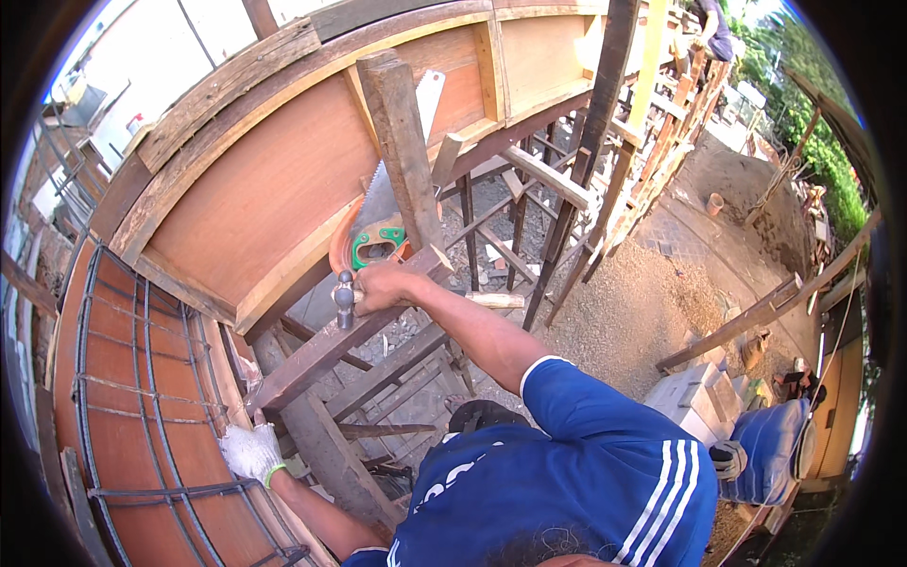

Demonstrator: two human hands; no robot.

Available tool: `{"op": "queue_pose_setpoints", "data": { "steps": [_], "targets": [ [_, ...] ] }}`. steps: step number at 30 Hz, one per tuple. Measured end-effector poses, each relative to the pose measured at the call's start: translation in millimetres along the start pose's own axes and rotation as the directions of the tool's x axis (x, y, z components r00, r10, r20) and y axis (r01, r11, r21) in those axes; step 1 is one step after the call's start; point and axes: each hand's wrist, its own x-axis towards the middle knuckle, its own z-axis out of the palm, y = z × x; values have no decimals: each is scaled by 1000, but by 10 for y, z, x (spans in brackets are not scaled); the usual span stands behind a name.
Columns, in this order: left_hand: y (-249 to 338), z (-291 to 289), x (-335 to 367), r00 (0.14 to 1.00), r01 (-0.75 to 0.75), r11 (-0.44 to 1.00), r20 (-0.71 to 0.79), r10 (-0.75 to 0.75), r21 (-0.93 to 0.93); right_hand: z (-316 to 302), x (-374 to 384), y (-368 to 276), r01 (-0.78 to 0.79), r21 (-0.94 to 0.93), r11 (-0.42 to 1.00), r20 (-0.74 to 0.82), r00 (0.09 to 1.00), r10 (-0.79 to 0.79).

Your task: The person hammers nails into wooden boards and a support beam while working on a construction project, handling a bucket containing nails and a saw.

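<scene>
My bare right hand [383, 286] is closed round a ball-peen hammer [344, 300]. The hammer's metal head shows left of my fist, and its pale handle sticks out past my wrist. Both are over a slanting timber beam [326, 357]. My left hand [251, 454], in a white knitted glove, is bent over the wooden edge [222, 378] of a formwork trough, by the beam's lower end; its fingers show only in part. Just beyond my right hand, a handsaw [380, 213] with a green and orange handle stands blade-up, partly behind an upright wooden post [402, 142].
Bent steel bars [151, 397] run along the trough at left. A plywood formwork panel [269, 180] curves across the far side. Timber props [576, 189] stand over gravel [614, 312]. A slanting pole [727, 331] and white boxes [697, 402] are at right. Another person [713, 33] is at the far right.
</scene>
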Motion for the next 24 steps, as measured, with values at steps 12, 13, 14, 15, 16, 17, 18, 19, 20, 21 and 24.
{"op": "queue_pose_setpoints", "data": {
  "steps": [12,13,14,15,16,17,18,19,20,21,24],
  "targets": [
    [-75,163,17,999,-22,999,-25,22,25,113,2,36,25,113,993,-125,992,-10],
    [-112,187,29,998,-25,999,-53,26,27,103,1,7,25,119,993,-125,992,-10],
    [-130,203,42,996,-26,999,-82,28,29,105,15,-27,27,124,992,-124,992,-11],
    [-116,179,52,998,-41,999,-48,41,9,148,51,14,45,106,993,-157,987,-28],
    [-131,245,78,998,-49,999,-35,49,-15,182,73,75,49,117,992,-164,986,-29],
    [-198,351,142,998,-51,998,-25,50,-34,200,99,89,61,129,990,-169,985,-39],
    [-105,249,120,998,-58,997,-8,58,-57,217,119,143,66,140,988,-171,984,-41],
    [-19,154,65,999,-27,997,37,30,-68,220,147,196,4,140,990,-92,996,9],
    [-34,126,41,999,-42,997,7,43,-69,218,144,159,15,136,991,-99,995,-1],
    [-67,121,26,998,-57,996,-24,56,-69,211,140,126,25,132,991,-106,994,-11],
    [-120,121,23,997,-65,993,-41,61,-94,179,112,37,42,113,993,-112,993,-29]
  ]
}}
